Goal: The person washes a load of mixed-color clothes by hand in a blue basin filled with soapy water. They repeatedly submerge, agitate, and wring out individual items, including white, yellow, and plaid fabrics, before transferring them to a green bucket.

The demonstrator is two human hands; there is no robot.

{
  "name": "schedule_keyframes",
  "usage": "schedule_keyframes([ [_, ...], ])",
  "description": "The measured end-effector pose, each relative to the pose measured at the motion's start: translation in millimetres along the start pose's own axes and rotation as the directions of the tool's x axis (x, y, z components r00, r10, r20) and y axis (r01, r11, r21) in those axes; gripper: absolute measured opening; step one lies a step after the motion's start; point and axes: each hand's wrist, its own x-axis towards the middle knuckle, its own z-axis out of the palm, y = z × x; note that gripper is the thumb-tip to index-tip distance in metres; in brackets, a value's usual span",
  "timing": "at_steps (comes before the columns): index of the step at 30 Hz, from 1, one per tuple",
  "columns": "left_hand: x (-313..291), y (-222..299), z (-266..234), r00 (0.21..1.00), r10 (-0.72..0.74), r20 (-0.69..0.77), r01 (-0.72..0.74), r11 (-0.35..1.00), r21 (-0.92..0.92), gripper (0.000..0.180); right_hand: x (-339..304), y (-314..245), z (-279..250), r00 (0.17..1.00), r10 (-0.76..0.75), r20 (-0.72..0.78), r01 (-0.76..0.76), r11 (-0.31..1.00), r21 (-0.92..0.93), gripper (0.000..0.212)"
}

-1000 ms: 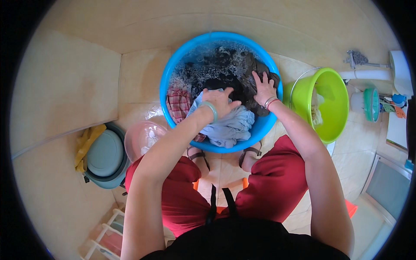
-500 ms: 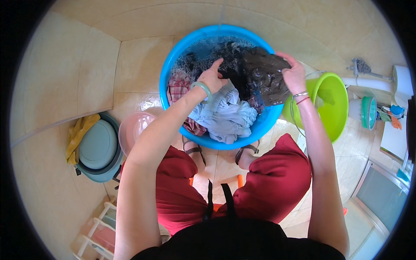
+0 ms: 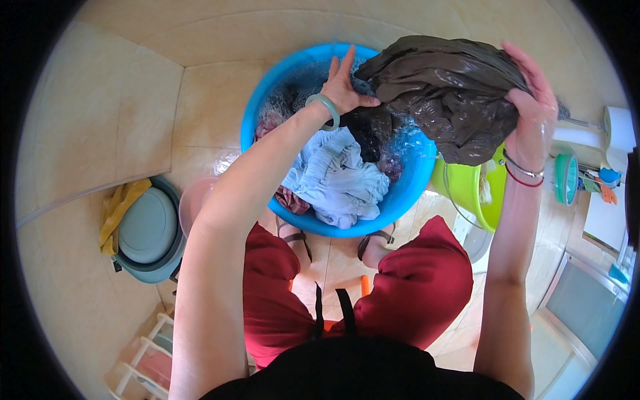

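Dripping wet, a dark brown garment point(image 3: 453, 93) hangs bunched above the right side of a blue basin point(image 3: 250, 113). My right hand point(image 3: 533, 123) is closed on its right edge. My left hand point(image 3: 343, 90) is open over the basin, fingers spread, its thumb close to the garment's left edge; whether it touches cannot be made out. Below lie a pale blue garment point(image 3: 337, 177), a black cloth point(image 3: 363, 130) and a red plaid cloth point(image 3: 293, 200), in sudsy water point(image 3: 283, 93). The garment hides part of the basin's far right.
A lime green bucket point(image 3: 457, 183) stands right of the basin, with something pale inside. A pink basin point(image 3: 195, 200) and a stack of grey-green basins point(image 3: 148, 220) with a yellow cloth point(image 3: 120, 213) are at the left. A white rack point(image 3: 143, 357) stands lower left.
The brown garment has come up out of the basin, lifted and moved right by my right hand. My left hand has shifted slightly right and farther away, its fingers spreading.
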Motion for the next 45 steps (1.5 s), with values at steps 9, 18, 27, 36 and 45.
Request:
schedule_keyframes([
  [9, -13.1, -20.4, -30.2, 0.924, -0.317, 0.214, 0.379, 0.687, -0.620, 0.049, 3.8, 46.7, 2.1, 0.979, -0.068, 0.193, 0.046, 0.992, 0.120, 0.050],
  [18, -80.1, -84.3, -87.9, 0.960, -0.259, -0.102, 0.268, 0.960, 0.083, 0.042, -32.6, 165.8, 58.2, 0.852, 0.146, 0.503, 0.078, 0.915, -0.397, 0.058],
  [27, -70.0, -13.6, -84.5, 0.888, 0.175, -0.426, -0.105, 0.977, 0.184, 0.037, -1.2, 127.8, 89.6, 0.906, 0.316, 0.282, -0.327, 0.945, -0.006, 0.048],
  [36, -53.6, 197.2, -104.7, 0.982, 0.027, -0.185, -0.173, 0.508, -0.844, 0.073, 38.1, 16.0, 120.9, 0.998, 0.049, 0.028, -0.056, 0.870, 0.489, 0.068],
  [45, -31.4, 254.8, -127.4, 0.954, 0.022, -0.298, -0.278, 0.434, -0.857, 0.077, 90.6, -32.9, 132.4, 0.998, -0.034, -0.046, 0.053, 0.858, 0.512, 0.072],
])
